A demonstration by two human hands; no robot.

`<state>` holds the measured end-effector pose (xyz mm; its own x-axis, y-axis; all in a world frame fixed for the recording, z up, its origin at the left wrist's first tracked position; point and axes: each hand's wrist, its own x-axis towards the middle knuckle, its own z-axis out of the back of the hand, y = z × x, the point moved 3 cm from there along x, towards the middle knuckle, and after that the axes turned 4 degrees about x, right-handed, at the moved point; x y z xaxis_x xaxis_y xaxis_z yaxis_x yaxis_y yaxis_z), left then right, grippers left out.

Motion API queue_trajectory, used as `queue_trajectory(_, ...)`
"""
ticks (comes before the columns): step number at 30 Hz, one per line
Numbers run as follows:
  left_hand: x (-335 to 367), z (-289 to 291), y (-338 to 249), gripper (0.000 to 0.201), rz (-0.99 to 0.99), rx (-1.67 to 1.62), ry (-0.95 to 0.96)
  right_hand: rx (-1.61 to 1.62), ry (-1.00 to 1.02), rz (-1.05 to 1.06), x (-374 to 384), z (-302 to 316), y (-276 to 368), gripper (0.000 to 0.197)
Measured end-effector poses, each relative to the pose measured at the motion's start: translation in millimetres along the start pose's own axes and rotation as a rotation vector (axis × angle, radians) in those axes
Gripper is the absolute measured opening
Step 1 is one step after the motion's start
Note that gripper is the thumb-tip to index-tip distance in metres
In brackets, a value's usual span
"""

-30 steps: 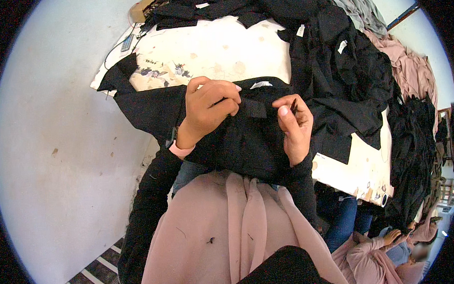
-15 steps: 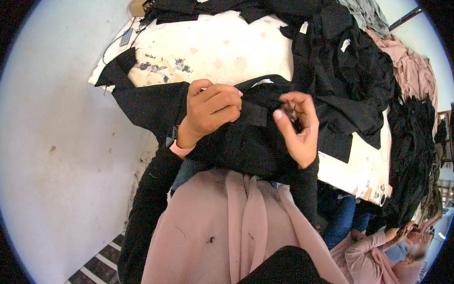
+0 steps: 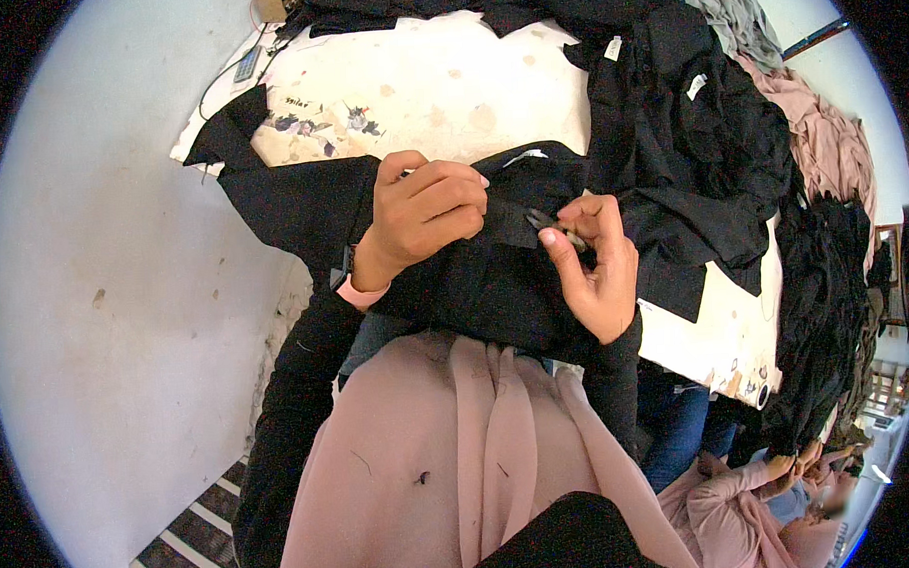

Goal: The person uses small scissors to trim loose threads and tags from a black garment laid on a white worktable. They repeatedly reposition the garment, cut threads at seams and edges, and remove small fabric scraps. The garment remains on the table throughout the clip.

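A black garment [image 3: 455,294] hangs over the table's near edge in front of me, with a white label showing along its upper fold. My left hand [image 3: 427,210] pinches the cloth between curled fingers. To its right, my right hand [image 3: 596,264] closes round a small pair of thread snips [image 3: 544,221], whose dark pointed tips face left toward the cloth. The snips are a short distance from my left fingers, and their lower part is hidden in my palm. Whether the tips touch the cloth, I cannot tell.
The cream, stained tabletop [image 3: 417,80] lies beyond, with more black garments [image 3: 659,117] heaped at the back and right. A small remote-like device [image 3: 248,64] sits at the far left. Pink cloth [image 3: 830,141] is piled at right; another person [image 3: 743,504] works at lower right.
The thread snips have turned in my right hand, so their tips now point out to the left. My left hand keeps its pinch on the cloth almost unmoved.
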<state>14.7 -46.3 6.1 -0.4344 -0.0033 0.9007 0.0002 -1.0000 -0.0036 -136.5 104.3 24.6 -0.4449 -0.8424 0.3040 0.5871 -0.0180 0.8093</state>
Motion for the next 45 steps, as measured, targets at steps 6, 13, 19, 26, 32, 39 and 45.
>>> queue_trajectory(6, 0.1, -0.7, 1.5, 0.018, -0.01, -0.003, 0.002, 0.048, -0.009, -0.008, 1.6, 3.3, 7.6, 0.032)
queue_trajectory(13, 0.2, -4.9, 0.4, 0.019, 0.023, -0.059, 0.003, -0.309, 0.023, 0.393, -1.5, -2.1, 24.2, 0.032)
queue_trajectory(19, -2.2, -10.3, 2.7, 0.021, 0.048, -0.048, 0.016, 0.22, 0.036, 0.124, -6.4, -7.2, 2.8, 0.017)
queue_trajectory(26, -4.9, -16.8, 7.5, 0.022, 0.085, -0.039, 0.03, 0.225, -0.117, 0.099, -12.3, 3.3, -2.0, 0.016)
queue_trajectory(32, -5.6, -20.7, 5.7, 0.022, 0.069, -0.044, 0.027, -0.18, 0.004, 0.312, -1.5, -3.8, 0.3, 0.031)
queue_trajectory(39, -0.7, -21.2, 15.0, 0.024, 0.338, -0.185, 0.216, -0.005, -0.114, 0.15, -0.2, -11.7, -12.4, 0.03)
queue_trajectory(45, -5.1, -44.8, 14.4, 0.037, 0.912, -0.831, 0.573, 0.134, -0.267, 0.126, 11.4, -12.0, -13.7, 0.011)
